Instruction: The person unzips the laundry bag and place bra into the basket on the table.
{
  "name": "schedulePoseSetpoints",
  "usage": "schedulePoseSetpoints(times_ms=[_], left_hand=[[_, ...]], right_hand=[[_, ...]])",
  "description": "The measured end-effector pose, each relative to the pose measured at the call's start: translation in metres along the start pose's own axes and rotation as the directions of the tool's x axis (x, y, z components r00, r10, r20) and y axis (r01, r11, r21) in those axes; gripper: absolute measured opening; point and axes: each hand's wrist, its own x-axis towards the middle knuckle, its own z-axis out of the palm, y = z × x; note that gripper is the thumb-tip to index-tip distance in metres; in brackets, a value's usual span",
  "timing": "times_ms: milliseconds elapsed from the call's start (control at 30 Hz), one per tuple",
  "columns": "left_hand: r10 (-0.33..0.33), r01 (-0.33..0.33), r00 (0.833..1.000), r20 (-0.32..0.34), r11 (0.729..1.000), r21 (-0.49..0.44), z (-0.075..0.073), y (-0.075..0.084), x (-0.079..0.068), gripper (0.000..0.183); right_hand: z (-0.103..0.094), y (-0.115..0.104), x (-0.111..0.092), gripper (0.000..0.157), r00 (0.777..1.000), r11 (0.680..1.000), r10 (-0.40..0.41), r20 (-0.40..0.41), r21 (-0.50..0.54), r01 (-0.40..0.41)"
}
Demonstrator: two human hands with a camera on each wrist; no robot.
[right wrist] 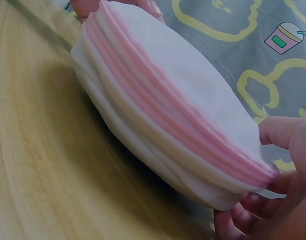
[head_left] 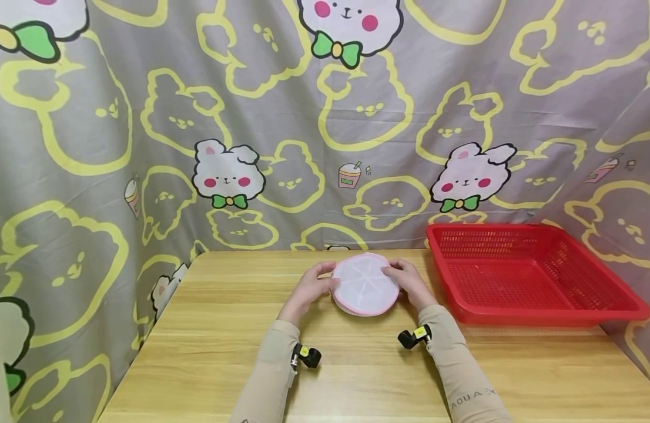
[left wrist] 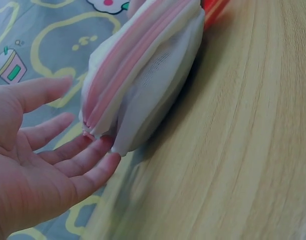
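Note:
A round white fabric pouch (head_left: 364, 285) with pink piping and seam lines meeting at its middle is held tilted just over the wooden table. Its pink-and-white banded side (right wrist: 158, 120) shows in the right wrist view. My right hand (head_left: 408, 283) pinches the right edge, thumb on the top face and fingers curled below. At the left edge is my left hand (head_left: 315, 286). The left wrist view shows its loosely spread fingers (left wrist: 95, 175) touching the pouch's lower rim, with the thumb standing off the fabric.
A red plastic basket (head_left: 536, 317) with perforated walls stands at the right of the wooden table (head_left: 230, 346). Patterned grey curtain (head_left: 298, 123) hangs behind the table and along both sides. Small black cameras (head_left: 310, 356) are strapped to both sleeved wrists.

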Motion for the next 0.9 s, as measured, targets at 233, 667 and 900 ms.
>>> schedulePoseSetpoints(times_ms=[233, 667, 900], left_hand=[[0.0, -0.004, 0.997, -0.071, 0.999, -0.053, -0.005, -0.015, 0.011, 0.057], [-0.123, 0.112, 0.991, -0.047, 0.975, -0.192, -0.024, -0.024, 0.01, 0.058], [-0.152, 0.17, 0.982, 0.108, 0.968, -0.187, -0.034, -0.023, 0.003, 0.057]], right_hand=[[0.004, 0.003, -0.002, 0.047, 0.998, 0.998, 0.067, 0.009, 0.02, -0.068], [0.006, -0.009, -0.009, 0.041, 0.993, 0.993, 0.115, 0.036, -0.005, -0.115], [0.003, -0.007, -0.007, 0.05, 0.995, 0.995, 0.098, 0.034, -0.034, -0.097]])
